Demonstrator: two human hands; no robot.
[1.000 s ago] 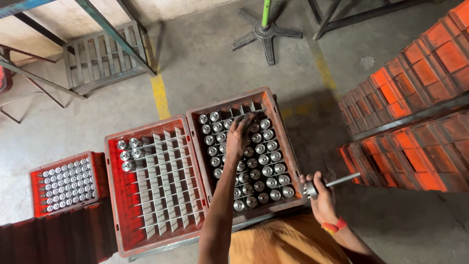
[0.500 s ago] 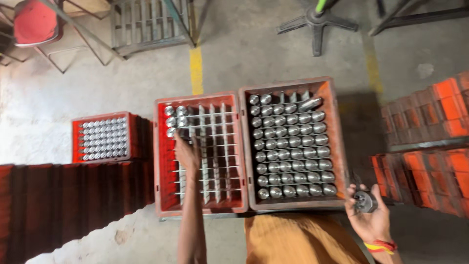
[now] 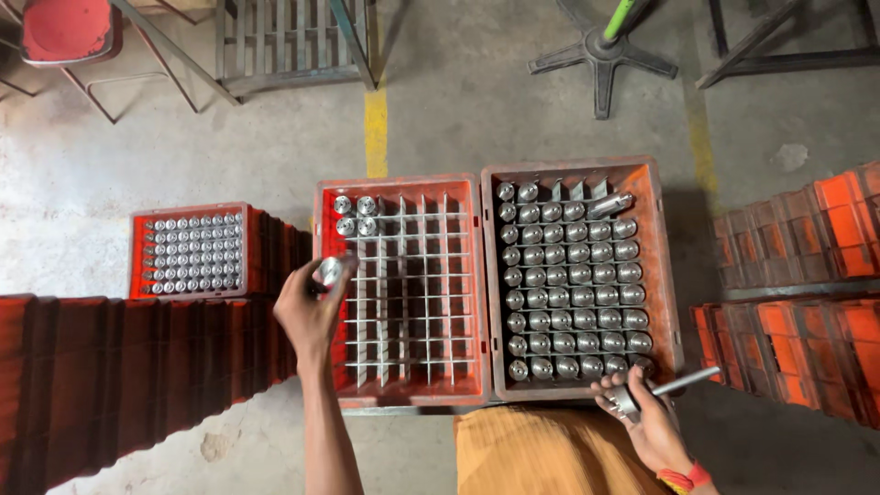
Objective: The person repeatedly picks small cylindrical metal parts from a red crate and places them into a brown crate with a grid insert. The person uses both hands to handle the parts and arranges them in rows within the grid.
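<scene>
The person's left hand [image 3: 307,307] is closed around a short, shiny metal cylinder [image 3: 330,271], holding it at the left rim of a red plastic crate [image 3: 328,302] with a grid of metal dividers. Half a second ago this hand was lower over the same crate; a second ago it was reaching into the neighbouring full crate. So a part has been carried across, from the full crate to the nearly empty one.

The divided crate is mostly bare cells; only four cylinders [image 3: 355,214] stand in its far left corner. Touching its right side is a darker, browner crate [image 3: 662,275], packed with rows of the same round, polished caps. One loose cylinder [image 3: 611,203] lies tilted near that crate's far right corner, and some cells in the far row are empty.

The right hand [image 3: 646,412] is at the near right corner of the full crate, fingers wrapped around a metal tool with a thin rod [image 3: 674,382] pointing right. A red band circles that wrist.

To the left, a smaller red crate [image 3: 137,257] of small metal parts rests on stacked crates. More orange-red crates [image 3: 807,275] are stacked at the right. The floor is rough grey concrete with a yellow painted line [image 3: 376,128].
</scene>
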